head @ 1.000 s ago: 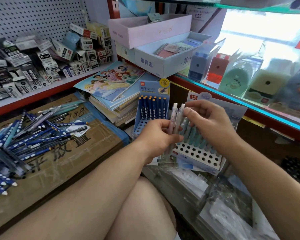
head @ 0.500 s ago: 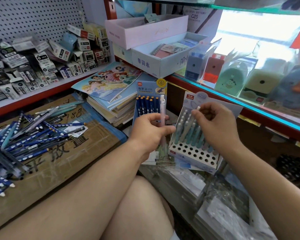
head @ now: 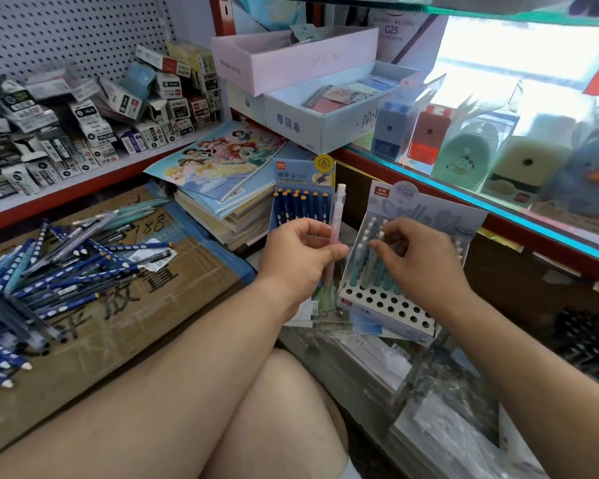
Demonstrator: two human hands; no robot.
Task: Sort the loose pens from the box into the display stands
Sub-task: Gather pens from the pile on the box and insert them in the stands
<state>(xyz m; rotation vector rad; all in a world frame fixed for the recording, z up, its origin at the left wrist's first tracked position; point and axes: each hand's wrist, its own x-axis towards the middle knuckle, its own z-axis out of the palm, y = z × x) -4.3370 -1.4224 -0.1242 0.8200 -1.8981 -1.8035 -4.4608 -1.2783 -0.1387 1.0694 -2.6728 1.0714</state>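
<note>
One pink pen (head: 335, 236) remains pinched in my left hand (head: 300, 257); my right hand (head: 417, 257), fingers curled, has just slotted its mate into the pale stand (head: 388, 305).

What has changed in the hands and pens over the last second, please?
The left hand held two pens upright; now it holds only the pink pen. The right hand took the other one, moved right and down to the white stand, and now sits among its teal pens. The blue stand and loose pens stayed put.

Princess notebooks (head: 218, 160) stacked; sharpeners (head: 464, 146) behind glass
</note>
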